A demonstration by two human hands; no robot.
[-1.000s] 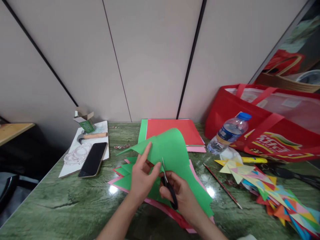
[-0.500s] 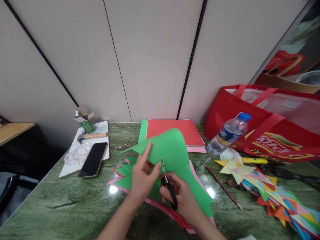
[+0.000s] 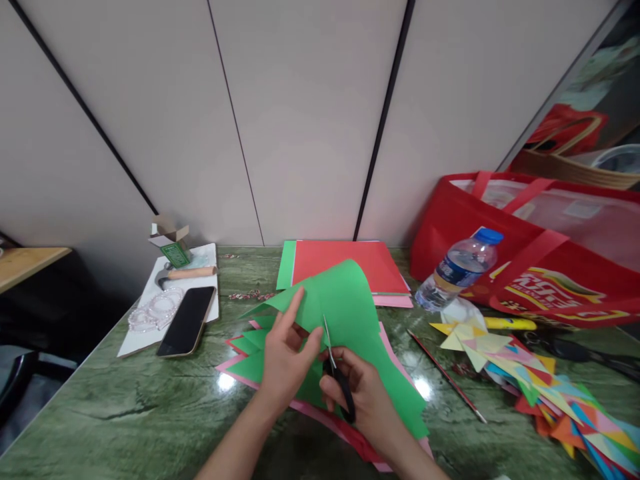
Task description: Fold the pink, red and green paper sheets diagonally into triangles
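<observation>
A sheet of green paper (image 3: pixel 345 293) curls up over a stack of cut green, red and pink paper with jagged left edges. My left hand (image 3: pixel 290 353) holds this sheet, index finger stretched along its face and thumb near the cut. Black-handled scissors (image 3: pixel 343 387) sit in my right hand (image 3: pixel 360 393), fingers wrapped round the handles. One blade shows in front of the green sheet, close to my left thumb; the other blade is mostly hidden. Pink paper (image 3: pixel 320 413) sticks out below, under my wrists.
Behind lie red sheets (image 3: pixel 345 263). At right are a water bottle (image 3: pixel 457 270), a red bag (image 3: pixel 540 247), a thin red stick (image 3: pixel 445 377) and folded colored paper pieces (image 3: pixel 540 380). Leftward lie a phone (image 3: pixel 187 321), a hammer (image 3: pixel 187 273), beaded strands (image 3: pixel 156 310) and a small box (image 3: pixel 173 247).
The green sheet's left tip has drawn slightly inward and its curled top sits a little lower. Both hands hold nearly the same place, and the scissors have barely moved.
</observation>
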